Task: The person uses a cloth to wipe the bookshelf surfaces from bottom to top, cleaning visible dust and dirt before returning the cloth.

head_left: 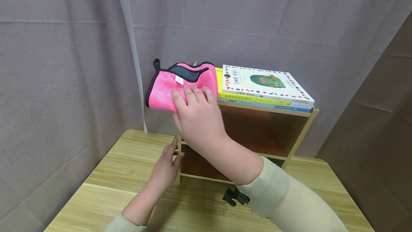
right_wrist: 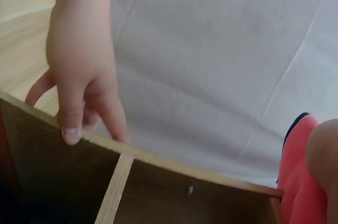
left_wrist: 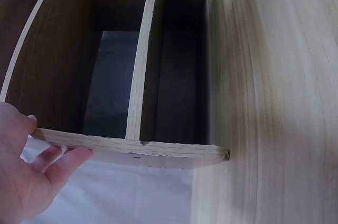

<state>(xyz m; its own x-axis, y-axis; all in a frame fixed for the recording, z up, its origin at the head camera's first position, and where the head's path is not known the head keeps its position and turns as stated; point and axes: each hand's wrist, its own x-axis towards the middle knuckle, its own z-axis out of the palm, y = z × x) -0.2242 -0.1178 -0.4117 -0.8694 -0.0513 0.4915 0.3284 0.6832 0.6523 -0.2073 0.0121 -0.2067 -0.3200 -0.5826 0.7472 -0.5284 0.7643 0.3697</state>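
My right hand (head_left: 201,119) holds a folded pink cleaning cloth (head_left: 161,94) with black edging, a hanging loop and a grey patch, at the top left corner of a small wooden shelf (head_left: 297,135). Its fingers lie over the cloth and the thumb is low at the near edge. Past the shelf's left side, part of the cloth sticks out. Lower down, my left hand (head_left: 164,171) grips the shelf's left side panel. In the left wrist view its thumb (left_wrist: 24,123) sits at the panel's front edge, with fingers along the outer face.
Several books (head_left: 267,85) are stacked on the shelf top, right beside the cloth. The shelf stands on a wood-grain table (head_left: 109,174). Grey curtains (head_left: 257,17) hang behind and to the left. A black plastic piece (head_left: 236,196) shows by the right sleeve.
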